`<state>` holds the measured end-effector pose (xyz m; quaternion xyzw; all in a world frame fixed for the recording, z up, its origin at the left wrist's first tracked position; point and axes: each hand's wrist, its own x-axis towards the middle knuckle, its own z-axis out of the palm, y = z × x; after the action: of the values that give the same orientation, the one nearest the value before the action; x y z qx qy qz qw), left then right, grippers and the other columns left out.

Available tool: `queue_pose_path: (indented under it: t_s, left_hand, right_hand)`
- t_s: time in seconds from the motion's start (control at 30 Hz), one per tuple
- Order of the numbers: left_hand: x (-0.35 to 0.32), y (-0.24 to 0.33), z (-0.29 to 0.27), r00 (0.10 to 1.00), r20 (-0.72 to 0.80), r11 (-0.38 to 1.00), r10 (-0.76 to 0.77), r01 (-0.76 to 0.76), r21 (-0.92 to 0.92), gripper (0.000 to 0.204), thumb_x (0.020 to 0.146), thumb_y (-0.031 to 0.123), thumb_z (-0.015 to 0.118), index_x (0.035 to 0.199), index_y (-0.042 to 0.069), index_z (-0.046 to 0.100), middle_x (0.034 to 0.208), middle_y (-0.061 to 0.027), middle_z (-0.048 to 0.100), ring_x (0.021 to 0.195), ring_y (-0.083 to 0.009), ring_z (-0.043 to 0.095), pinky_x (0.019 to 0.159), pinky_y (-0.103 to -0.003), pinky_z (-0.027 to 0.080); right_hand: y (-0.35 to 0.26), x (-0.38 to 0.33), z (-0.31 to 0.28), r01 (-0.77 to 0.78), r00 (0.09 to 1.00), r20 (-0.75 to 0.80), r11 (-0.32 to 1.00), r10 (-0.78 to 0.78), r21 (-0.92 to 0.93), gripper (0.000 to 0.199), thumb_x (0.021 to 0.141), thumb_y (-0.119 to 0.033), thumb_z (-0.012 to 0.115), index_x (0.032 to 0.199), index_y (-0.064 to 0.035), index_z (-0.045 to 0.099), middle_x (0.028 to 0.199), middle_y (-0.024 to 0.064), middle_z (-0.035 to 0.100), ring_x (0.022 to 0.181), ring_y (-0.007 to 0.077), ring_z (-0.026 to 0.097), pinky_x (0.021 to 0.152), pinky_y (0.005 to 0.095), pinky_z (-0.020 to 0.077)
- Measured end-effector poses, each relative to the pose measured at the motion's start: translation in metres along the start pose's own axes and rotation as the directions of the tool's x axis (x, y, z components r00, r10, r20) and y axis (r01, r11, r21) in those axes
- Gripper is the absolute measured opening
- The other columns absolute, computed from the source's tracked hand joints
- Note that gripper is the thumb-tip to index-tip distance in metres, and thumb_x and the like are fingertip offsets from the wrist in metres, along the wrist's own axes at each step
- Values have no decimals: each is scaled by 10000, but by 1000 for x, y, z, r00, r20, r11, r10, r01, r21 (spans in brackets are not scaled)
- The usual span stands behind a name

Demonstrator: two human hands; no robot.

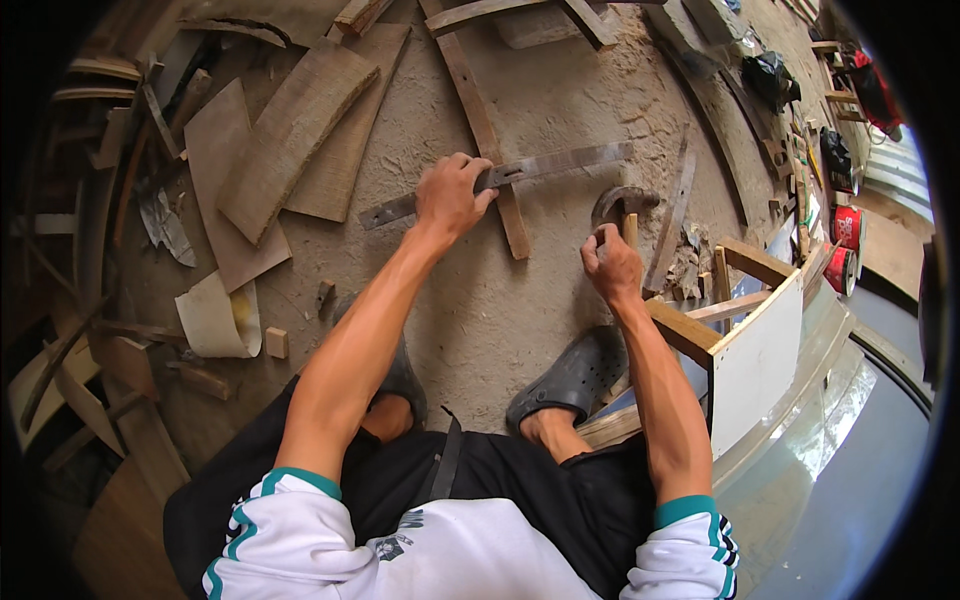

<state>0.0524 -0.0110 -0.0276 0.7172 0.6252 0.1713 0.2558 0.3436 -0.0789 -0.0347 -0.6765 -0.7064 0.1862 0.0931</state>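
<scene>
My left hand presses fingers flat on a long metal ruler lying across a curved wooden strip on the floor; my right hand grips a hammer.

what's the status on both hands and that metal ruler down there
Left hand pressing metal ruler flat across curved wood strip. Right hand gripping hammer handle. Nothing between them.
</scene>
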Motion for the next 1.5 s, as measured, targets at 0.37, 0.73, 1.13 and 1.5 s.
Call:
queue_pose_path:
  t_s: [0.37,0.73,1.13,1.5]
  left_hand:
    - [-17,9,0,1000,14,1000,17,-17,16,401,789,257,798,1161,152,692,1071,-59,665,1022,-288,632,880,-419,508]
    - [-15,6,1,998,62,998,-19,22,-59,392,797,240,783,1173,199,679,1065,-79,665,993,-327,657,840,-454,532]
    - [-15,8,-2,996,87,998,-34,39,-57,396,800,230,777,1180,184,677,1092,-93,665,1025,-332,648,868,-457,521]
    - [-16,7,1,998,57,998,-25,28,-51,410,797,215,775,1193,169,678,1115,-73,668,1031,-309,651,868,-424,529]
  right_hand:
    - [-78,39,2,-54,994,-31,719,104,693,190,957,-101,648,1130,-23,654,811,88,725,675,137,667,608,288,520]
    - [-111,55,15,-126,972,-10,556,235,822,168,931,-123,702,1059,-22,740,848,57,742,759,87,664,695,246,517]
    - [-112,54,27,60,970,-212,726,119,685,129,895,-68,685,1002,-12,729,926,165,741,811,233,734,738,319,550]
    - [-122,54,33,59,959,-252,782,127,620,127,870,-68,665,977,-41,729,897,150,728,827,303,721,730,350,552]
